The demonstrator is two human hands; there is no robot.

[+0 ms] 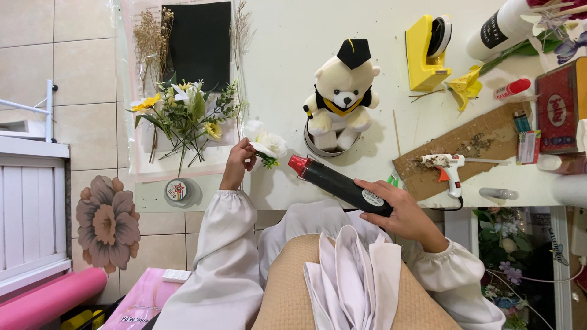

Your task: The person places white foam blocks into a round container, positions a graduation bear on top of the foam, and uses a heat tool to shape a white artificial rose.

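My left hand (238, 162) pinches the short green stem of a white artificial rose (266, 145) and holds it over the white table (287, 67). In my right hand (400, 208) lies a black heat gun (339, 183); its red nozzle points up-left at the rose, a short gap away. Just beyond the nozzle a cream teddy bear (342, 91) in a black graduation cap sits on a round tin. Left of my left hand lies a bunch of yellow and white artificial flowers (186, 113) on a clear wrapping sheet.
A white glue gun (449, 171) rests on a cardboard sheet (483, 143) at the right. A yellow tape dispenser (427, 52), a red box (559, 113) and a white roll (501, 27) stand at the back right. A small round tin (177, 190) sits near the front edge.
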